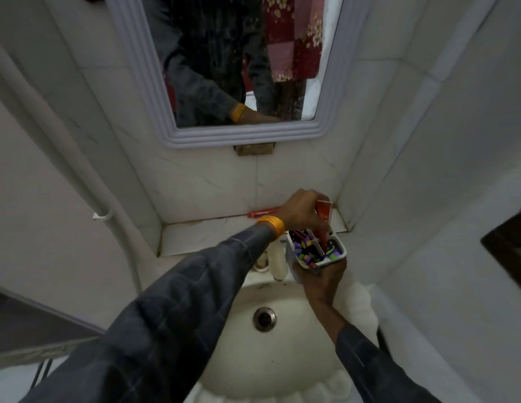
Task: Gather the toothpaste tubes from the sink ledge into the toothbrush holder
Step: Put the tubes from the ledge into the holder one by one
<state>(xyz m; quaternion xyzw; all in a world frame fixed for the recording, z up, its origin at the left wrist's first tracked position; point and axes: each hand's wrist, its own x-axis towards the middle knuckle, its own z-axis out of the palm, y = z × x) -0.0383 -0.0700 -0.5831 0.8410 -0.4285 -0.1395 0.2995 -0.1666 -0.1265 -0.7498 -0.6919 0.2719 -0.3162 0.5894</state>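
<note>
The left hand (304, 212) is closed around a red toothpaste tube (324, 215), gripping its upper part with the fingers curled over it; the tube stands nearly upright, its long axis running top to bottom, with the flat crimped end up beside the knuckles and the lower end pointing down into the toothbrush holder (316, 251). That lower end has entered the holder's rear right compartment, though whether it reaches the bottom cannot be told. The right hand (320, 282) cups the holder from below and from the near side, fingers wrapped round its white wall, and carries it above the back rim of the washbasin (285, 344), just in front of the tiled ledge (201, 237). The holder is a white, roughly square tub split by inner dividers into several compartments; they are crowded with small items in purple, yellow, green and black, too blurred to name, and something red shows in the far left compartment. A second red toothpaste tube (262, 213) lies flat on the ledge against the back wall, its long axis running left to right, the narrower end toward the left; its right part is hidden behind the left hand. A yellow bangle (272, 223) sits on the left wrist at the cuff of a dark sleeve (172, 309). A white tap (278, 261) stands just left of the holder, over the basin, whose drain (264, 319) lies below.
</note>
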